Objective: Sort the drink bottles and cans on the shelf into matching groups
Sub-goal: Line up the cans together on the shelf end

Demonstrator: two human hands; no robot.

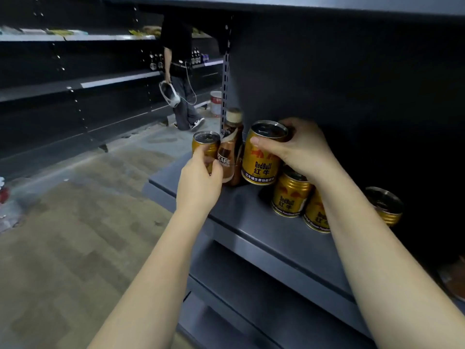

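On the grey shelf (251,215) my left hand (198,182) grips a small gold Red Bull can (205,146) at the shelf's left end. My right hand (299,149) holds a larger-looking gold Red Bull can (261,159) by its upper part, tilted slightly. Between the two cans stands a brown Nescafe bottle (230,157) with a tan cap. Three more gold cans sit to the right: one (289,195) under my right wrist, one (315,215) partly hidden by my forearm, one (385,205) in shadow.
The shelf board above (327,6) hangs low over the cans. A lower shelf (251,280) lies beneath. Across the aisle stands a person (180,71) holding a white headset, beside dark shelves (75,84) and a white bucket (216,102).
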